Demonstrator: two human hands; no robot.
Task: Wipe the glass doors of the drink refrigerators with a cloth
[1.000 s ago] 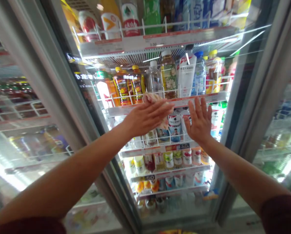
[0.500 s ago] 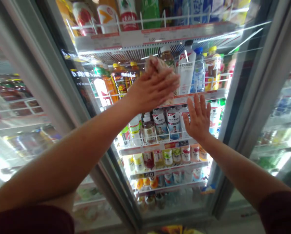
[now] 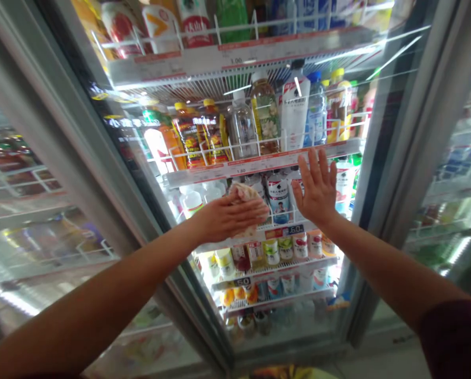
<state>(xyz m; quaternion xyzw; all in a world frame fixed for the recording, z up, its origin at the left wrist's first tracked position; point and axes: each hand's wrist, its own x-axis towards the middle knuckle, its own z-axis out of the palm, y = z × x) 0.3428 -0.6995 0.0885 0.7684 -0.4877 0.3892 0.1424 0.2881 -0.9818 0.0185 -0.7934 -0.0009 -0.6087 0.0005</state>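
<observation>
My left hand [image 3: 221, 218] presses a pale, crumpled cloth [image 3: 246, 193] against the glass door [image 3: 286, 329] of a drinks fridge. Its fingers lie stretched across the cloth and point right; part of the cloth sticks out above and below them. To the right, my right hand [image 3: 317, 190] rests flat on the same glass, its fingers pointing up and a little apart, with nothing in it. Behind the pane, bottles stand on the shelves, some covered by my hands.
Metal door frames run along the left [image 3: 120, 221] and right [image 3: 401, 200] of the pane. Inside are wire-fronted shelves with price strips [image 3: 235, 169], tall bottles [image 3: 264, 113] and small cups [image 3: 271, 252]. Other glass-fronted fridge sections stand on both sides. Light streaks reflect on the glass.
My left hand has moved the cloth down and slightly left over the glass, from the tall-bottle shelf to the one below. My right hand stays in nearly the same place.
</observation>
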